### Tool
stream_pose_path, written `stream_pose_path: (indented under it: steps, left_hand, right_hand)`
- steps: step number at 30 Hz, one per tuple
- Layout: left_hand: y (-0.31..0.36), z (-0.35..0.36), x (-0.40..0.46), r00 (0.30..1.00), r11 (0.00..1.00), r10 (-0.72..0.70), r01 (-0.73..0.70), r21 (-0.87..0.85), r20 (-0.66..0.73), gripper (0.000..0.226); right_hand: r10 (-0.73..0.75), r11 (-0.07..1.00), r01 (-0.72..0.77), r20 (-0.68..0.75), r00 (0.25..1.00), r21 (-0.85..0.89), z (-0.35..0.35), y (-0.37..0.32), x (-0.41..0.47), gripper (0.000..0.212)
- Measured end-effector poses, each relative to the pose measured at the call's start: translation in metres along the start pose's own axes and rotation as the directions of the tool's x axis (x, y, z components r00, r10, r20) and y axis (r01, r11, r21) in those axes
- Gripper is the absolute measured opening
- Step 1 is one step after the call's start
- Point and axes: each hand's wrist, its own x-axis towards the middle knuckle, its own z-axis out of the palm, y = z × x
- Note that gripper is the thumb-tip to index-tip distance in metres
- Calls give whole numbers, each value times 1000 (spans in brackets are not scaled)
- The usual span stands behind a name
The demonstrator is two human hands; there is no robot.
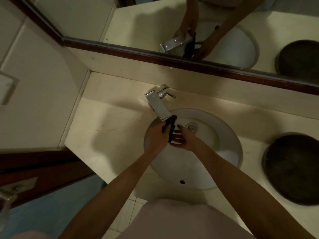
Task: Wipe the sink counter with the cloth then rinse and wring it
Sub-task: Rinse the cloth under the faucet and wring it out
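Over the white round sink (224, 135) my left hand (158, 135) grips a dark cloth (170, 127) just under the spout of the chrome faucet (158, 104). The cloth hangs down between both hands. My right hand (183, 138) is right beside it with fingers spread, touching the cloth's lower end. Whether water runs from the spout I cannot tell. The cream sink counter (107, 131) surrounds the basin.
A dark round tray (293, 168) lies on the counter to the right of the basin. A mirror with a dark wooden frame (207, 64) runs along the back. A wall meets the counter on the left. The drain (191, 126) sits in the basin's middle.
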Motion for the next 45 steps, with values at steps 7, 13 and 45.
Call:
stream_pose_path:
  steps: [7, 13, 45]
  left_hand:
    - [-22, -7, -16, 982, 991, -81, 97, -89, 173, 30]
    - [-36, -4, 13, 708, 558, -635, 697, -451, 309, 50]
    - [-57, 6, -16, 993, 995, 104, -104, 14, -52, 33]
  right_hand:
    - [-25, 976, -24, 217, 976, 218, 7, -14, -9, 56]
    - [-6, 1000, -2, 401, 916, 20, 1, -14, -5, 14]
    - [-73, 991, 94, 205, 976, -94, 19, -14, 14, 37]
